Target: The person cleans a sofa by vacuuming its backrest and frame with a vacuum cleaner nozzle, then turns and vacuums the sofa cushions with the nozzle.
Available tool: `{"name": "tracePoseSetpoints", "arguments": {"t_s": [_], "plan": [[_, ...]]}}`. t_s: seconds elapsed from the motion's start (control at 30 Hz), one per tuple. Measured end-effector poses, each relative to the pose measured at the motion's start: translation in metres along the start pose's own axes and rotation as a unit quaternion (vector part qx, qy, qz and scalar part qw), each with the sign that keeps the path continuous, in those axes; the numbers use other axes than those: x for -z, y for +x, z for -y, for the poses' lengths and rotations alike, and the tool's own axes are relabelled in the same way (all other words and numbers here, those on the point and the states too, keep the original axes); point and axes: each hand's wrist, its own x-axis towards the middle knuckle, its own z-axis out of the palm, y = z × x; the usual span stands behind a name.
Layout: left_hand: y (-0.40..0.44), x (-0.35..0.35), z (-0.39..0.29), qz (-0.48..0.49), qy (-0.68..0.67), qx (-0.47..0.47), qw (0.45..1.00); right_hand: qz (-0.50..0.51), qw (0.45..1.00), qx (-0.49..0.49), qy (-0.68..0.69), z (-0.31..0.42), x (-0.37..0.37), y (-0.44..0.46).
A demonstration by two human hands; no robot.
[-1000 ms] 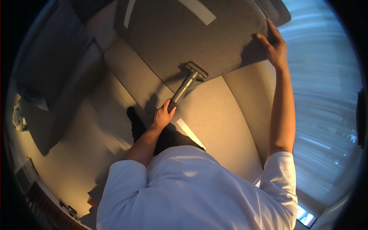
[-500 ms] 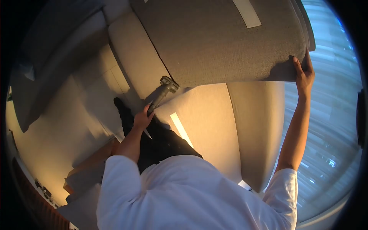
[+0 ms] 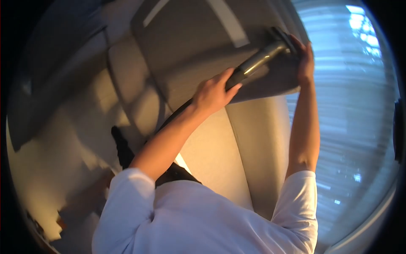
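Note:
My left hand [image 3: 213, 93] is wrapped round the dark tube of a vacuum cleaner nozzle [image 3: 262, 58], its hose running back under my forearm. The nozzle's wide head lies against the right end of a grey-brown sofa cushion [image 3: 186, 46], close to my right hand. That cushion is raised and tilted over the lighter seat. My right hand [image 3: 305, 63] grips the cushion's right edge; some of its fingers are hidden behind the nozzle head and cushion. Two pale strips [image 3: 230, 25] run across the cushion.
Below the cushion is the beige sofa seat [image 3: 211, 152], with a padded arm [image 3: 258, 139] on its right. A window with bluish sheer curtain [image 3: 347, 106] stands to the right. A cardboard box [image 3: 84, 197] sits at the lower left, blurred.
My left hand has swung the vacuum nozzle up and right, from the seat's left edge to the cushion's right end. My right hand still holds the cushion; the view has shifted.

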Motion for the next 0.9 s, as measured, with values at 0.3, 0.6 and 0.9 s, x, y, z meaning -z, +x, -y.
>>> {"name": "tracePoseSetpoints", "arguments": {"t_s": [0.3,0.6,0.9], "plan": [[-0.105,-0.019,0.228,-0.024,0.142,0.24,0.96,-0.01,0.894,0.206,-0.399,-0.052,0.045,0.024],[-0.279,0.177,0.227,-0.008,0.097,0.291,0.952,-0.013,0.897,0.236,-0.373,0.073,-0.115,-0.051],[-0.281,0.109,0.252,-0.045,0.137,0.306,0.941,-0.012,0.883,0.255,-0.394,0.073,-0.111,-0.049]]}}
